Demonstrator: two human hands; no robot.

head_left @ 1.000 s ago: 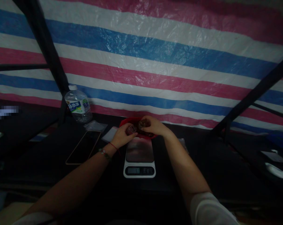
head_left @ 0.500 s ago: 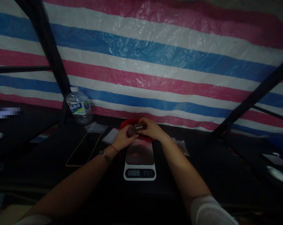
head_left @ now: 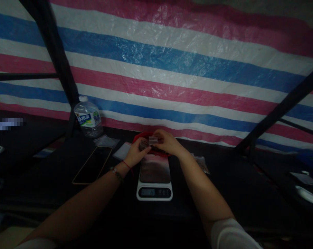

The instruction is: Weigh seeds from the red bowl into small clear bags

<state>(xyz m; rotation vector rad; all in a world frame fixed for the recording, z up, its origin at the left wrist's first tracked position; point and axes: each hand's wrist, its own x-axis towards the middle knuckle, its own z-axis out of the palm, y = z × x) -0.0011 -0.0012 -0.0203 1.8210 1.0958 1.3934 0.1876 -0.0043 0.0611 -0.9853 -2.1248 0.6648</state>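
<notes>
Above a red basin (head_left: pixel 138 135), my left hand (head_left: pixel 136 152) has its fingers curled round a small see-through bag or container (head_left: pixel 144 145) with brownish contents; its exact kind is too dim to tell. My right hand (head_left: pixel 168 142) pinches a small clear, cup-like piece (head_left: pixel 153 140) close beside it. Both hands are over the far end of a white kitchen scale (head_left: pixel 155 197) with a shiny metal plate and a lit display. The bottom of the basin is hidden behind my hands.
A dark phone (head_left: pixel 93 165), a white packet (head_left: pixel 122 151) and clear plastic bags (head_left: pixel 106 141) lie to the left. Behind them stands a large plastic bottle (head_left: pixel 87 119). A small filled bag (head_left: pixel 201 164) lies right of my forearm. Striped sheeting (head_left: pixel 172 79) and black frame bars (head_left: pixel 54 62) border the table.
The clear cup-like piece in my right hand has turned more upright and lifted slightly. My left hand has shifted a little left. The digits on the scale display look different.
</notes>
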